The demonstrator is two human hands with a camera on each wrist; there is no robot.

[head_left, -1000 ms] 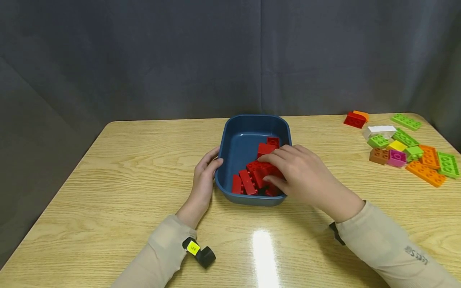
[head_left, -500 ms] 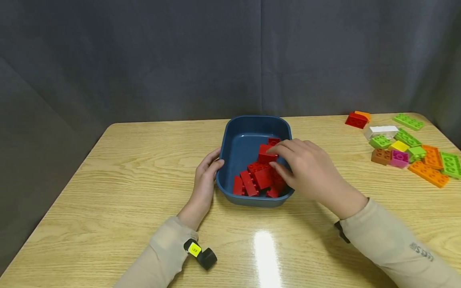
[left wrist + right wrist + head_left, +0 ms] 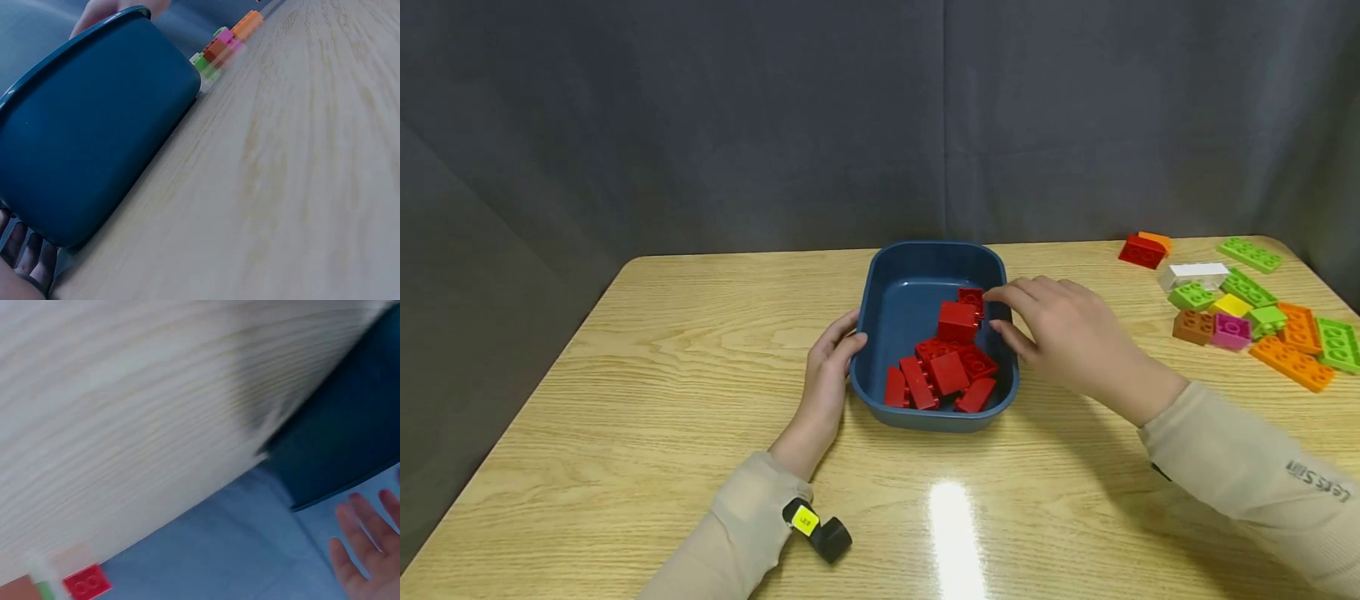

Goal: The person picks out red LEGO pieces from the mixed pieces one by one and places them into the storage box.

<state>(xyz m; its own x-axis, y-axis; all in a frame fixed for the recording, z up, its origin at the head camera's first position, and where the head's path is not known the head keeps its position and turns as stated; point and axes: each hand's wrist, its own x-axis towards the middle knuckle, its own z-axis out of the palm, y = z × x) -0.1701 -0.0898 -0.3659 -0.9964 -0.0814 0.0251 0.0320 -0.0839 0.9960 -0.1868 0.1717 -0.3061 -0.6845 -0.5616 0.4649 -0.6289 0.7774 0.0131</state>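
Observation:
A blue plastic bin [image 3: 880, 292] stands at the middle of the table, with several red toy bricks [image 3: 948, 373] piled in its near and right part. My left hand [image 3: 823, 375] holds the bin's left wall, its thumb at the rim and its fingers along the outside. The right hand [image 3: 1060, 329] hovers over the right rim with thumb and fingertips apart and no brick between them. Nearest to those fingertips are a small red brick [image 3: 970, 297] and a larger red brick [image 3: 957, 321]. The right wrist view shows spread fingers [image 3: 356, 525] beside the bin's outer wall [image 3: 337, 437].
On the right of the wooden table [image 3: 700, 333] lie loose bricks: green [image 3: 1247, 287], orange [image 3: 1292, 362], brown [image 3: 1192, 326], magenta [image 3: 1231, 331], yellow [image 3: 1230, 305] and white [image 3: 1195, 275]. A red brick [image 3: 1142, 251] lies near the back edge. A dark curtain [image 3: 775, 125] hangs behind.
My right hand has let go of the red bricks and moved back and right, out to the bin's right rim. More of the pile shows. The left hand stays on the bin.

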